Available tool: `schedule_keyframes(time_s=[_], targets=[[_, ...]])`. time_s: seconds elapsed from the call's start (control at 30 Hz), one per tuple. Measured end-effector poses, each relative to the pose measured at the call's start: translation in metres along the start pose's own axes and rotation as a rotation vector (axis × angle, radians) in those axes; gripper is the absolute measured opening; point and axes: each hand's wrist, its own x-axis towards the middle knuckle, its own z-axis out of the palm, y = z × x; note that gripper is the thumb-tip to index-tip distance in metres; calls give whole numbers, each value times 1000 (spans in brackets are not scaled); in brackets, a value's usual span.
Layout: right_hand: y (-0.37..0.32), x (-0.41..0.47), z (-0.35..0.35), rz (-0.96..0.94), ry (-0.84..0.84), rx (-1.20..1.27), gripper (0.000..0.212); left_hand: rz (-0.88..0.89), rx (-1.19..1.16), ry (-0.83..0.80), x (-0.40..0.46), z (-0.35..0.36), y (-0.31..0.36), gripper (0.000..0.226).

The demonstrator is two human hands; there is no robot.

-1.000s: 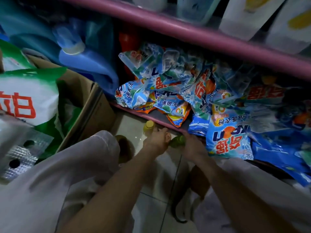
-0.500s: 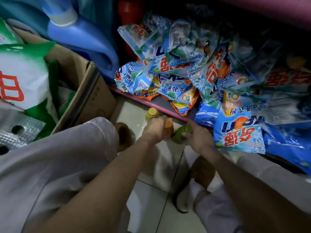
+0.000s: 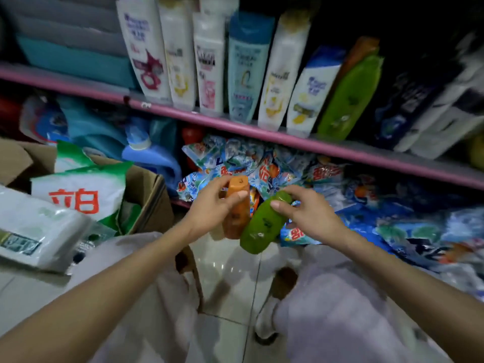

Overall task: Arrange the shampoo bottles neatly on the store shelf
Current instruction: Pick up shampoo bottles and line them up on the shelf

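My left hand (image 3: 209, 205) grips an orange shampoo bottle (image 3: 237, 218) by its cap end, held above the floor. My right hand (image 3: 306, 213) grips a green shampoo bottle (image 3: 262, 226) at its cap, and that bottle hangs tilted beside the orange one. Above them runs a pink-edged shelf (image 3: 262, 132) carrying a row of several upright shampoo bottles: white ones (image 3: 146, 48), a teal one (image 3: 246, 69), and a green bottle (image 3: 351, 95) with an orange one behind it at the row's right end.
Bags of washing powder (image 3: 251, 166) are piled on the lower shelf behind the hands. A cardboard box (image 3: 146, 195) with green-and-white bags stands at left, next to a blue detergent jug (image 3: 152, 158). Dark packages (image 3: 419, 100) fill the upper shelf's right. Tiled floor and my knees lie below.
Both hands have lifted the orange and green bottles up off the floor. The view has tilted upward, so the upper shelf with its bottle row is now visible.
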Motion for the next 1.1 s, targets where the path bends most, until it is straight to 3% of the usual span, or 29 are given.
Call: schedule_keyframes(time_s=[0.2, 0.4, 0.57, 0.73, 0.93, 1.1], targets=[[-86, -37, -68, -248, 230, 135, 29, 251, 62, 83, -2, -6, 107, 26], [-130, -50, -107, -434, 424, 70, 15, 359, -39, 18, -2, -4, 174, 27], [-144, -50, -138, -365, 529, 375, 14, 348, -180, 29, -1, 5, 195, 30], [-149, -39, -160, -298, 568, 494, 13, 266, -158, -55, 4, 10, 195, 63], [-143, -19, -176, -236, 642, 529, 19, 211, -78, -224, 11, 12, 189, 81], [-141, -6, -174, -187, 685, 564, 19, 165, -93, -309, 11, 19, 193, 65]])
